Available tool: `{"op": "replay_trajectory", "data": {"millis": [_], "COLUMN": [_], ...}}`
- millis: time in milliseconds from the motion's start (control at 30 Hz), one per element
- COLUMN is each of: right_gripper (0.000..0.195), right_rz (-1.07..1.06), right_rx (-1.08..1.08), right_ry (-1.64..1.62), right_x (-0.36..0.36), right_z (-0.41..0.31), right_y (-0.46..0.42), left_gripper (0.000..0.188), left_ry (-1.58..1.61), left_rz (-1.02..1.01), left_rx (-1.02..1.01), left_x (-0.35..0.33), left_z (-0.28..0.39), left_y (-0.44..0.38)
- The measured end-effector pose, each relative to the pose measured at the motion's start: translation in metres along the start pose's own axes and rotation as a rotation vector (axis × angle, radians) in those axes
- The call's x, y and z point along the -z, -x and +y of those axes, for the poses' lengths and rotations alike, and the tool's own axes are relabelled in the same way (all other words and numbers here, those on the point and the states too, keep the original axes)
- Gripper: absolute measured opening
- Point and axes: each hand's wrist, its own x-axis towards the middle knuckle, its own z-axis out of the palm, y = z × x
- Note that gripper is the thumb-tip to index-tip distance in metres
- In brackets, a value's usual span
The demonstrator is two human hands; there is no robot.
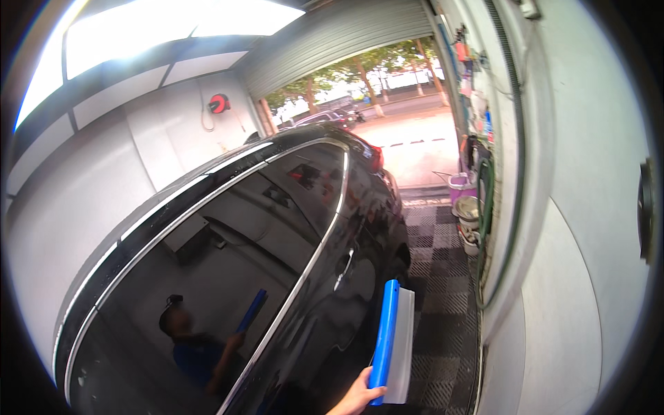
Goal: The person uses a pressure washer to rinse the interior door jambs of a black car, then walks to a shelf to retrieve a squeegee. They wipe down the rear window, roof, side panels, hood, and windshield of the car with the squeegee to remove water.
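Note:
My left hand grips the lower end of a blue-handled water blade squeegee, its thumb across the handle. The squeegee is held upright with its pale translucent blade to the right. Beside it, on the left, stands a black car with a dark side window framed in bright trim. In the picture the squeegee overlaps the car's lower side; I cannot tell whether they touch. A door handle lies beyond it. The glass reflects a person holding a blue tool. My right hand is out of view.
A white wall runs close on the right, with a hose hanging along it. Farther on are a purple bucket and containers. Checkered floor tiles line the passage to a raised roller shutter.

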Motion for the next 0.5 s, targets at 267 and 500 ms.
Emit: {"op": "replay_trajectory", "data": {"millis": [267, 500], "right_gripper": [0.069, 0.080], "right_rz": [-0.155, -0.614], "right_rx": [-0.386, 0.085], "right_ry": [-0.261, 0.025], "right_x": [0.061, -0.168], "right_z": [-0.136, -0.356], "right_y": [-0.130, -0.209], "left_gripper": [0.081, 0.054], "left_ry": [-0.446, -1.320], "left_rz": [0.296, 0.847], "left_rx": [-0.186, -1.069], "left_x": [0.107, 0.149], "left_z": [0.151, 0.326], "left_y": [-0.139, -0.282]}}
